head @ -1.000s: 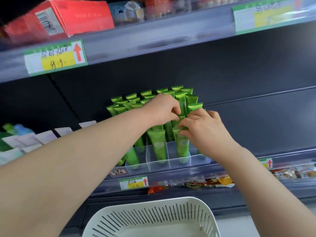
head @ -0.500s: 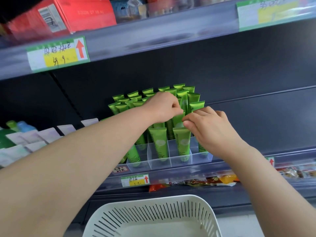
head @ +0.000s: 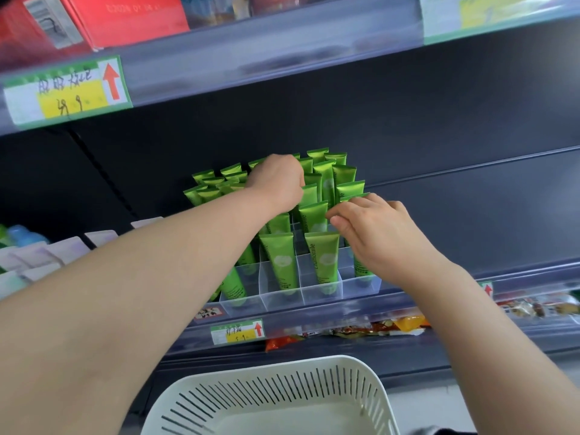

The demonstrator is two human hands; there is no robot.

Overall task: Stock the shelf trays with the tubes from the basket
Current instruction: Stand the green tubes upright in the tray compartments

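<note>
Green tubes [head: 321, 262] are standing cap-down and upright in a clear divided tray [head: 282, 301] on a dark shop shelf, filling most of its compartments in rows running back towards the wall. The left hand [head: 276, 180] is reaching in from the left over the middle rows, knuckles facing the camera and fingers bending down among the tube tops. Its fingertips are hiding, so whether it is gripping anything cannot be told. The right hand [head: 376, 233] is hovering over the right-hand column with its fingers curling over the crimped top of a tube there. A firm grip cannot be told either. A white slotted basket [head: 282, 387] is sitting below, nearest the camera. A price label [head: 237, 331] is hanging on the shelf edge under the tray, and a red box [head: 131, 17] is sitting on the shelf above.
</note>
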